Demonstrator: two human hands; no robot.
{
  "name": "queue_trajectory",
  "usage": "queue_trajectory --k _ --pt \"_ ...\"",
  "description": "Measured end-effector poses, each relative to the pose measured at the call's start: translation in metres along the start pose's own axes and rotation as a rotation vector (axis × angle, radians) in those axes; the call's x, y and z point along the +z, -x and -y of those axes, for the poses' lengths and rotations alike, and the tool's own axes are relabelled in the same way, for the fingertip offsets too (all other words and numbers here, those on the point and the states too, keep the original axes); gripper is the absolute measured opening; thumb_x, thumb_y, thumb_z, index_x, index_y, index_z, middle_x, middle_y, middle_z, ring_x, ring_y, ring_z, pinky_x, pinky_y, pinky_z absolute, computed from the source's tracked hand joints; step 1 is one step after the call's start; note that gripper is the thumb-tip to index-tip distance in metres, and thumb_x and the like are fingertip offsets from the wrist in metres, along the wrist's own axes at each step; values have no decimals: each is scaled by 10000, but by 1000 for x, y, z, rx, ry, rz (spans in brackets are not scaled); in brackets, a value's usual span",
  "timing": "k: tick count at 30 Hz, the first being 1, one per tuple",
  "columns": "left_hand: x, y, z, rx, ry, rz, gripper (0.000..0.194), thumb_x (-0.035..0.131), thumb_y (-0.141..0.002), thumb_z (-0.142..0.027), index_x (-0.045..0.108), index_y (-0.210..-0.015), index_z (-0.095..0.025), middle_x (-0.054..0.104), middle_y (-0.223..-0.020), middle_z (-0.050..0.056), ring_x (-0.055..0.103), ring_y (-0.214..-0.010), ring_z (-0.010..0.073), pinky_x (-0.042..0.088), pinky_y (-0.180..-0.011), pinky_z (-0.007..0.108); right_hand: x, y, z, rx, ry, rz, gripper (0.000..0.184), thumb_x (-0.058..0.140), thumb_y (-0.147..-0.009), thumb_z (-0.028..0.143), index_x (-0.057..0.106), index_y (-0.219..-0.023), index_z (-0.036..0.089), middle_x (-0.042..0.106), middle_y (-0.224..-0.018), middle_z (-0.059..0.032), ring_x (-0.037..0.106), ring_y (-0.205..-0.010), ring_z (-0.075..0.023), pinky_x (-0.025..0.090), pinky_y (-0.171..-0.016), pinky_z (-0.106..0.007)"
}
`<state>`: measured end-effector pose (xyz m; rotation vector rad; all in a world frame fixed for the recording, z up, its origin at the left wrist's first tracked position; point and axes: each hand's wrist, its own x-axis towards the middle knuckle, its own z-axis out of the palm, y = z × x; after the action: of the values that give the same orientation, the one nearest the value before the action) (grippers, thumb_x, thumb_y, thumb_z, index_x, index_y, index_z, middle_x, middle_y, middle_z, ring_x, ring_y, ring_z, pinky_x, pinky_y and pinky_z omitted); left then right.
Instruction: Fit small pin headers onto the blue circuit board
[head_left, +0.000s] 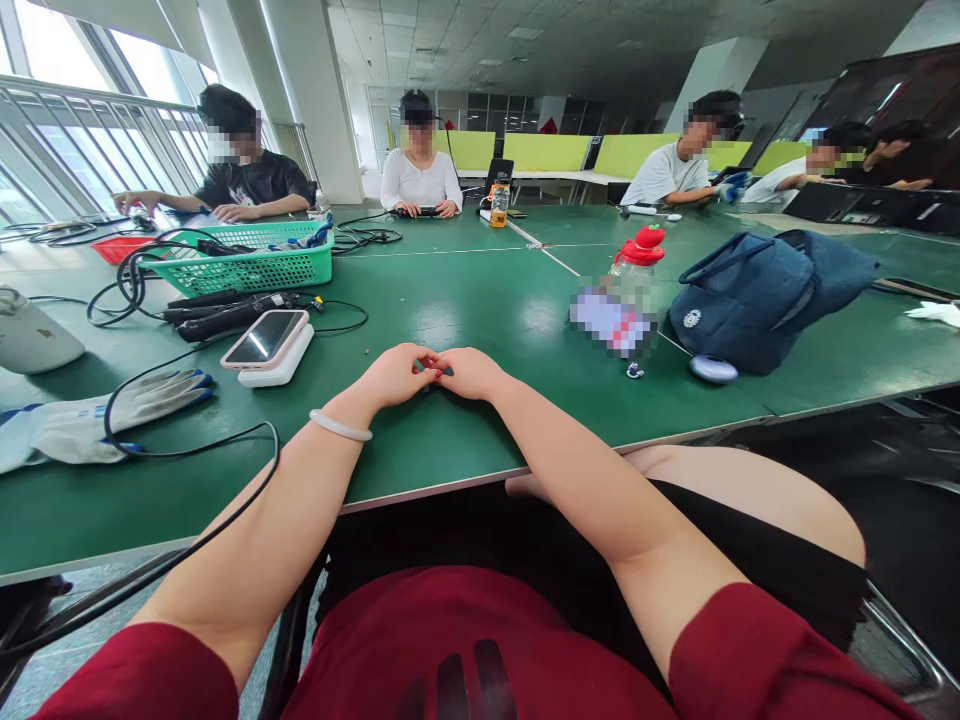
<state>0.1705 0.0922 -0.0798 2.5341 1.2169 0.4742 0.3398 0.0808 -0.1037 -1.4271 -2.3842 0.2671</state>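
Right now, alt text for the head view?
A person's left hand and right hand touch over a green table; whether they hold anything is unclear. To their left are a phone-like device and green basket; to their right, a blue bag. Other people sit beyond.

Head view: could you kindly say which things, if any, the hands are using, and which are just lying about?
In use:
- nothing discernible; left hand and right hand touch each other

Lying about:
- phone
- glove
- green basket
- blue bag
- red-lidded bottle
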Motion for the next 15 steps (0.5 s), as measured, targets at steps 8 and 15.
queue_trajectory --k 8,15 --pt "0 1 -1 4 -17 -1 321 541 -809 -355 691 -1056 -215 698 -1005 35 606 -841 199 467 -780 308 -1 0 1 -1 2 6 226 545 -880 297 720 -1009 235 687 -1108 -5 625 -986 -180 426 -775 -244" --pt "0 1 0 -13 -22 1 328 547 -805 -363 689 -1056 -207 689 -974 40 600 -801 187 462 -747 296 0 -1 0 -10 13 3 239 548 -883 296 713 -1042 226 686 -1113 -14 624 -986 -183 422 -770 -245"
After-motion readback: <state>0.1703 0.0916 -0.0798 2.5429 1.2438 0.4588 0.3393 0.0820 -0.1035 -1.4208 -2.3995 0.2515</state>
